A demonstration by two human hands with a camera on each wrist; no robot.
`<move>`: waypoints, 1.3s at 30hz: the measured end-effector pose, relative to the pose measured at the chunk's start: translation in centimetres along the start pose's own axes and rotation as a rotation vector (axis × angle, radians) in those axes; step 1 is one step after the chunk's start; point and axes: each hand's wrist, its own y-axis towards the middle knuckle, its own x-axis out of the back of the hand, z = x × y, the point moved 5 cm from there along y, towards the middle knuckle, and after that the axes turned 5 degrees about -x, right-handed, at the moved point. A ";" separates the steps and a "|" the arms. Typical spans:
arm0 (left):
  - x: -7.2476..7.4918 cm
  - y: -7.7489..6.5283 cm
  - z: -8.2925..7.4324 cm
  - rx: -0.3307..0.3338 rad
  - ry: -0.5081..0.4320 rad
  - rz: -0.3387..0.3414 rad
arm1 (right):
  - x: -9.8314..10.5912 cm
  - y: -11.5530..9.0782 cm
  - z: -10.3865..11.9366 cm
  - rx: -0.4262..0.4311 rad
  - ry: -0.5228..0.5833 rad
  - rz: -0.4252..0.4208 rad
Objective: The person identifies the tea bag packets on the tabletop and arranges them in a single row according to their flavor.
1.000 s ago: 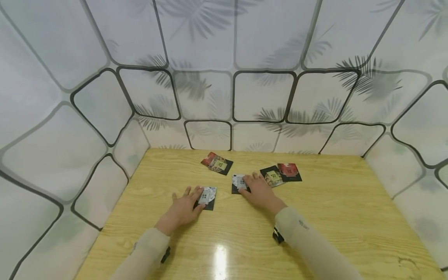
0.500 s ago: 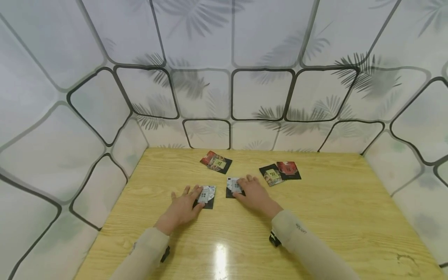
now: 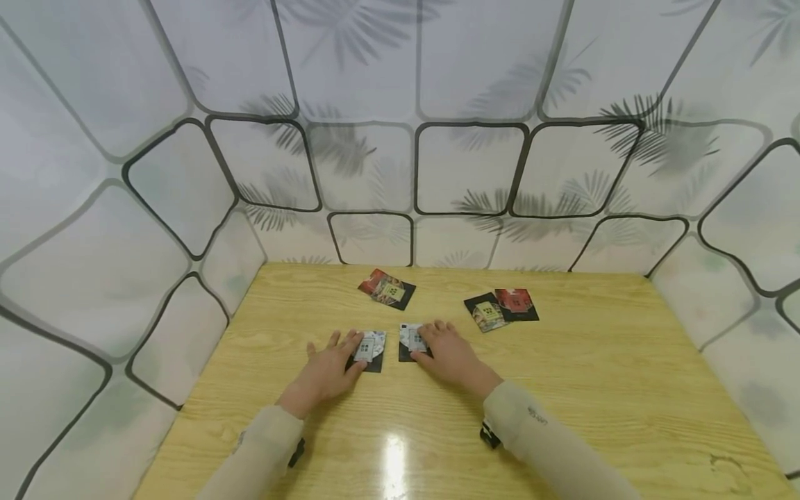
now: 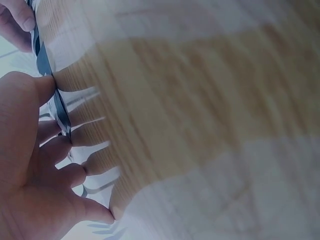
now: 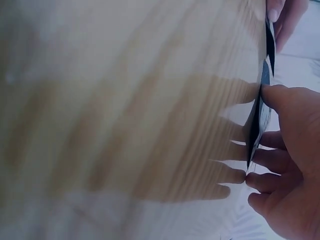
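Two flat, square black-and-silver packets lie side by side on the wooden table in the head view, a narrow gap between them. My left hand (image 3: 326, 375) rests with spread fingers on the left edge of the left packet (image 3: 376, 344). On the right packet (image 3: 408, 339), the thumb and fingertips of my right hand (image 3: 455, 357) press its right part. In the left wrist view the left packet (image 4: 59, 110) appears edge-on under the thumb and fingers. The right wrist view likewise shows the right packet (image 5: 255, 122) edge-on beneath the fingertips.
Farther back on the left, red and yellow-labelled packets (image 3: 390, 292) overlap. Behind my right hand, a yellow-labelled packet (image 3: 487, 312) touches a red-and-black packet (image 3: 517, 304). A patterned fabric wall (image 3: 369, 239) encloses the table (image 3: 600, 375) at the back and sides.
My right hand has slid its packet left and toward me, up close to the left packet. The left hand and its packet have stayed in place.
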 end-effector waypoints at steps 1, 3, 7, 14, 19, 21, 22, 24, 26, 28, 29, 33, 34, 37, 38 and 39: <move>0.1 0.0 0.0 -0.002 0.001 -0.003 | -0.1 0.0 0.1 -0.002 0.000 0.004; 0.2 0.0 -0.1 -0.006 -0.004 -0.008 | -0.2 -0.1 0.4 -0.009 -0.002 0.019; 0.3 0.0 -0.2 -0.009 -0.016 -0.012 | -0.4 -0.3 0.8 -0.015 -0.004 0.039; 0.3 0.0 -0.1 -0.004 -0.017 -0.013 | -0.4 -0.8 1.6 0.015 -0.029 0.008; 0.3 0.1 0.0 -0.002 -0.019 -0.012 | -0.2 -1.1 2.1 0.023 -0.027 -0.001; 0.3 0.0 0.0 -0.004 -0.018 -0.013 | -0.2 -1.2 2.3 0.023 -0.025 0.004; 0.4 0.0 0.0 -0.004 -0.019 -0.013 | -0.2 -1.3 2.4 0.021 -0.022 0.007; 0.5 0.0 -0.1 -0.006 -0.018 -0.014 | -0.2 -1.3 2.5 0.013 -0.020 0.014; 0.5 0.0 -0.1 -0.007 -0.019 -0.017 | -0.3 -1.3 2.5 0.000 -0.019 0.020; 0.5 0.0 -0.1 -0.006 -0.019 -0.015 | -0.5 -1.4 2.5 -0.012 -0.019 0.025; 0.5 0.0 -0.1 -0.005 -0.018 -0.012 | -0.5 -1.4 2.5 -0.015 -0.018 0.025; 0.5 0.1 -0.2 0.001 -0.018 -0.005 | -0.9 -1.3 2.6 -0.021 -0.016 0.029; 0.5 0.1 -0.2 -0.001 -0.016 -0.009 | -0.9 -1.3 2.6 -0.023 -0.015 0.027; 0.6 0.0 -0.3 0.000 -0.015 -0.010 | -1.1 -1.3 2.5 -0.029 -0.013 0.024; 0.6 0.0 -0.3 -0.004 -0.015 -0.014 | -1.1 -1.3 2.5 -0.031 -0.010 0.024; 0.6 0.0 -0.3 -0.006 -0.015 -0.015 | -1.1 -1.3 2.5 -0.032 -0.010 0.025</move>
